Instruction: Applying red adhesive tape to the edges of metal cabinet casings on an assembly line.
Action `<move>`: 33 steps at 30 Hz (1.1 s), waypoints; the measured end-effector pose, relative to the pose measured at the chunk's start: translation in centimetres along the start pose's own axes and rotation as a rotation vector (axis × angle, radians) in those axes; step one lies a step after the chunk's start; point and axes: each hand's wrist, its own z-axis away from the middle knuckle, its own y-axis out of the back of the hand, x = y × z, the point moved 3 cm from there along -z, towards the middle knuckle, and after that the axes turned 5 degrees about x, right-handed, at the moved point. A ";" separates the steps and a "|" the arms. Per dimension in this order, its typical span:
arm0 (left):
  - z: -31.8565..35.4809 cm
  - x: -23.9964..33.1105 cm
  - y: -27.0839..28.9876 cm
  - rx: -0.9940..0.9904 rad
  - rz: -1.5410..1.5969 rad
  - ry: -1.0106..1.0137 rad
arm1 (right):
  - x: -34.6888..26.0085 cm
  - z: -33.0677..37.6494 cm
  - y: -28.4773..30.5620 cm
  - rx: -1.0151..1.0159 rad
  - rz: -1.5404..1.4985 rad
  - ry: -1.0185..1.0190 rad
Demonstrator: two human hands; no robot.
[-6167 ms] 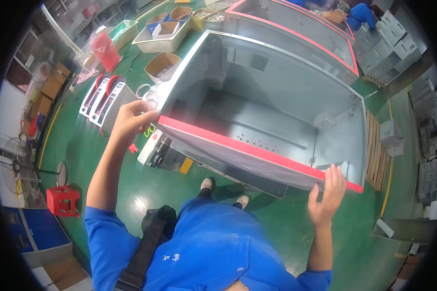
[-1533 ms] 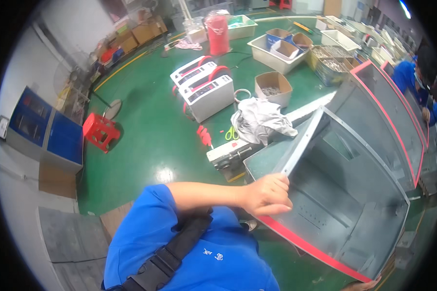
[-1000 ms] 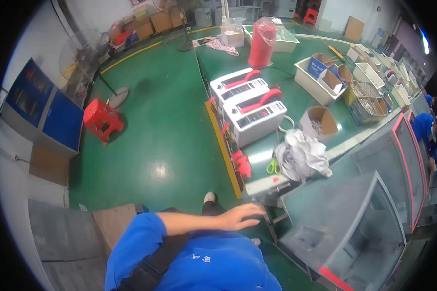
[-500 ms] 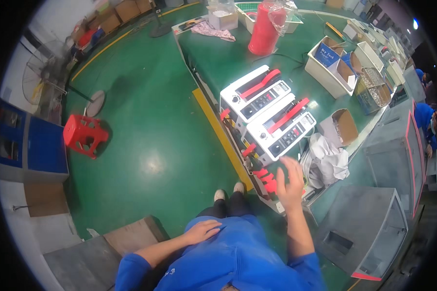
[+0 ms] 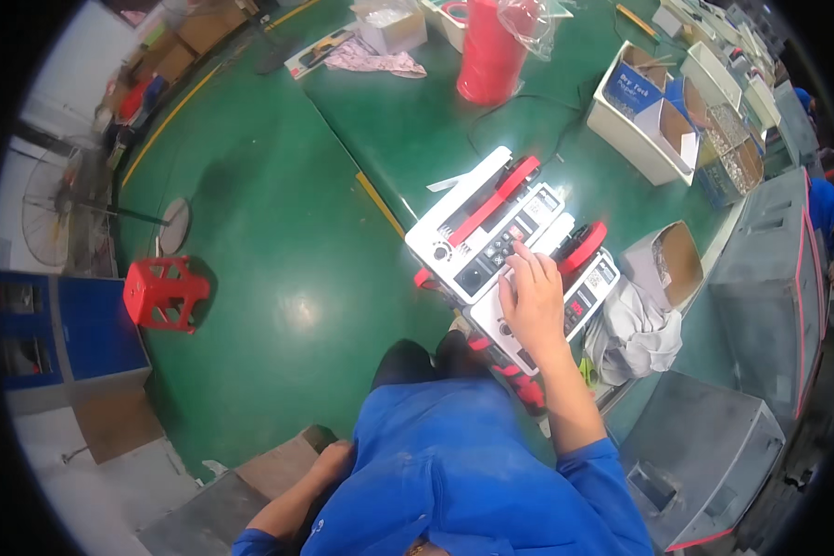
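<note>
Two white tape dispensers stand side by side on the bench, each with a red roll upright in its top. My right hand (image 5: 536,289) reaches over the right dispenser (image 5: 595,289) with fingers stretched out, holding nothing. Its fingertips are at the button panel of the left dispenser (image 5: 473,236); whether they press a button I cannot tell. My left hand (image 5: 335,459) hangs low beside my hip, its fingers hidden. Red strips (image 5: 525,385) hang below the right dispenser's front.
A grey-white cloth (image 5: 635,335) and an open carton (image 5: 667,264) lie right of the dispensers. Farther back are a red roll in plastic (image 5: 491,56) and a white bin (image 5: 612,130). Grey metal housings (image 5: 700,454) stand at right, a red stool (image 5: 165,292) on the floor at left.
My right hand has moved forward from the bench's near edge to the left dispenser's buttons. My left hand has dropped from my belly to my side. The view has shifted closer to the bench.
</note>
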 end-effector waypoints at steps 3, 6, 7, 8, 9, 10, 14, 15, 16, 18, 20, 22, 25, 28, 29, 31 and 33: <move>0.2 -1.4 1.8 -0.237 -0.027 0.015 | 0.0 -0.3 -0.3 -0.017 0.003 -0.019; -0.2 -2.1 5.2 -0.426 -0.069 -0.065 | 0.1 -0.4 -0.6 -0.010 0.048 -0.035; -1.0 -2.2 6.9 -0.496 -0.272 0.045 | 0.0 -0.4 -0.9 -0.002 0.068 -0.040; -1.4 -1.3 8.8 -0.515 -0.130 0.009 | -0.3 -0.5 -1.0 -0.009 0.069 -0.057; -1.9 -0.4 10.5 -0.535 0.011 -0.028 | -0.5 -0.7 -0.9 -0.016 0.075 -0.077; -2.5 0.7 12.3 -0.550 0.154 -0.067 | -0.8 -0.8 -0.8 -0.019 0.082 -0.092; -6.0 2.9 16.1 -0.623 -0.015 -0.137 | -1.5 -1.1 -1.1 -0.006 0.107 -0.153; -7.0 1.9 15.9 -0.707 -0.041 -0.167 | -1.6 -1.1 -1.1 -0.002 0.125 -0.168; -8.0 1.3 15.9 -0.740 -0.051 -0.287 | -1.8 -1.2 -1.2 0.002 0.142 -0.183; -9.5 1.0 16.3 -0.798 -0.069 -0.535 | -2.2 -1.3 -1.3 0.013 0.164 -0.195; -10.5 1.2 16.5 -0.852 -0.110 -0.619 | -2.4 -1.1 -1.4 0.021 0.170 -0.200; -11.1 1.7 16.8 -0.928 -0.128 -0.638 | -2.6 -1.2 -1.7 0.024 0.196 -0.197; -12.2 1.9 17.0 -1.032 -0.192 -0.650 | -2.6 -1.0 -1.6 0.025 0.225 -0.198; -12.7 0.7 16.9 -0.980 -0.212 -0.592 | -2.7 -1.0 -1.7 0.030 0.214 -0.215; -12.7 0.5 16.9 -0.951 -0.187 -0.629 | -2.6 -0.9 -1.7 0.026 0.209 -0.220; -12.8 0.2 16.8 -0.890 -0.132 -0.700 | -2.6 -1.1 -1.7 0.015 0.215 -0.222; -13.0 -0.3 16.6 -0.927 -0.140 -0.633 | -2.5 -1.3 -1.8 0.004 0.206 -0.221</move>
